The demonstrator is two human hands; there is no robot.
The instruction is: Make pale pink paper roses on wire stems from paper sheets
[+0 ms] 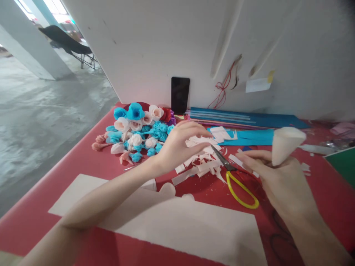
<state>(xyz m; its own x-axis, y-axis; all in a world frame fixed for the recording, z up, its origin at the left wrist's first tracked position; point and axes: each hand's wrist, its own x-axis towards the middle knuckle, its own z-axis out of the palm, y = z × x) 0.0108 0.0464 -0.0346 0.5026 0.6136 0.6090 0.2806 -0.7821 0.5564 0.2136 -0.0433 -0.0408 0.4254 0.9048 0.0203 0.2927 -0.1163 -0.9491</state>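
A: What's around the work?
B: A grey, patchy concrete floor (pixel 61 111) out toward ten o'clock, and a smooth white panel (pixel 155 40) across twelve. Below it lies a red tabletop (pixel 30 229).

A: And the hands?
B: The left hand (pixel 183 140) is near the middle, thumb and fingers loosely parted above a heap of thin, ragged paper scraps (pixel 202 170). Whether the fingertips touch any, I can't tell. The right hand (pixel 283 177), between three and four o'clock, holds a cream paper cone (pixel 287 144), wide end up.

A: How is the cone gripped?
B: Low, near its point; the tip and the exact pinch are hard to make out.

A: Anything between the hands?
B: Scissors (pixel 242 190), at four o'clock, with slim metal blades aimed at the scraps and one rounded yellow handle loop. The other loop is partly covered by the right hand.

A: The rest?
B: Ruffled, cupped paper flowers (pixel 135 141) in blue, cream and pink bunch at nine. A flat cream sheet (pixel 177 218) spreads at six, partly hidden by the left forearm. Matte blue strips (pixel 249 136) lie at three, and a green object (pixel 342 166) beyond them is cut off by the edge.
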